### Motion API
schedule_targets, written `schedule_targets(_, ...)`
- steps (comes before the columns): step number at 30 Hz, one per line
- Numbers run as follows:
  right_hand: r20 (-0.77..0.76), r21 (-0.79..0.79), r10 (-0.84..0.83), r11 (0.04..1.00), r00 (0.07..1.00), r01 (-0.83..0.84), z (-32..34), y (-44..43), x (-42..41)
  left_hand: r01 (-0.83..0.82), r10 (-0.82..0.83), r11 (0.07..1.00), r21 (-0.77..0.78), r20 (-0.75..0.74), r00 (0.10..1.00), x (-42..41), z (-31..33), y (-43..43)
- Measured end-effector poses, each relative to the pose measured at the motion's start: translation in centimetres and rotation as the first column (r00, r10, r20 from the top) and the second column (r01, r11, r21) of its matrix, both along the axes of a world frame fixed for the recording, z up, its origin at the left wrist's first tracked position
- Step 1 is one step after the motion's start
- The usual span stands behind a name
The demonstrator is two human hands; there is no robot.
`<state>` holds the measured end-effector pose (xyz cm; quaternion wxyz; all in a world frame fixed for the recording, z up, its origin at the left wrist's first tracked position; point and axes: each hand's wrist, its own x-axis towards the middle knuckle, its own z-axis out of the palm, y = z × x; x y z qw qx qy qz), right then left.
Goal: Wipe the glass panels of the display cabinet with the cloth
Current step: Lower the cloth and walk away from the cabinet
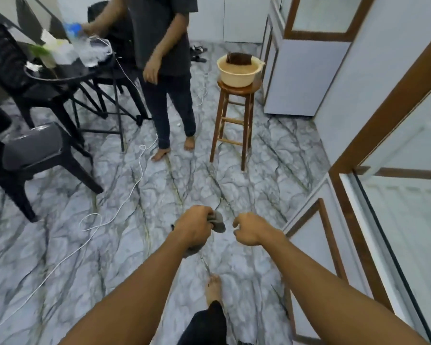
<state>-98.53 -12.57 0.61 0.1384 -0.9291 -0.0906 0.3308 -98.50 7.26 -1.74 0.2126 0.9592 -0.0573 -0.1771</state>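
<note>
My left hand (194, 227) is closed around a bunched grey cloth (218, 221), held out over the marble floor. Just to its right, my right hand (249, 231) hangs with curled fingers and nothing in it, a small gap away from the cloth. The display cabinet (358, 150) with brown wooden frames runs along the right side. Its glass panels (408, 202) reach from the right edge down to the floor. Both hands are well left of the glass.
A wooden stool (235, 120) carries a cream basin (238, 70) with a dark cloth over its rim. Another person (164, 70) stands ahead by a black table (60, 73). Black chairs (30, 155) stand at left. White cables (110, 207) trail across the floor.
</note>
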Motion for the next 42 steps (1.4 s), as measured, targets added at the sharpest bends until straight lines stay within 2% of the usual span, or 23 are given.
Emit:
schedule_targets(11,0.001,0.057,-0.176,0.983,0.984,0.175,0.5,-2.6,27.9,0.087,-0.084,0.991,-0.101,0.028,0.996,29.5,1.8,-4.1)
schedule_targets(14,-0.004,0.137,-0.240,0.962,0.971,0.238,-0.2,-3.8,36.5,0.071,-0.070,0.988,-0.138,0.013,0.997,37.5,1.4,-5.2)
schedule_targets(19,-0.103,0.420,-0.383,0.820,0.918,0.389,0.0,-4.9,49.2,0.001,-0.001,0.983,-0.183,0.002,1.000,49.6,2.1,-7.5)
schedule_targets(24,-0.123,0.557,-0.461,0.701,0.879,0.446,1.2,-5.5,60.7,-0.028,0.021,0.960,-0.277,-0.028,0.999,60.7,3.0,-8.2)
schedule_targets(30,-0.062,0.556,-0.506,0.698,0.860,0.451,2.5,-6.3,73.8,-0.029,-0.013,0.940,-0.339,-0.121,0.993,74.1,3.9,-7.5)
schedule_targets(35,-0.090,0.487,-0.467,0.750,0.880,0.448,2.7,-7.6,81.2,0.187,-0.198,0.976,-0.114,-0.090,0.976,83.0,5.4,-5.9)
schedule_targets(40,-0.086,0.475,-0.515,0.731,0.853,0.490,3.7,-8.9,86.4,0.238,-0.259,0.957,-0.167,-0.124,0.958,89.4,7.1,-5.5)
schedule_targets(42,-0.077,0.450,-0.528,0.739,0.846,0.502,3.6,-9.5,88.3,0.210,-0.232,0.960,-0.186,-0.105,0.967,91.5,6.8,-6.1)
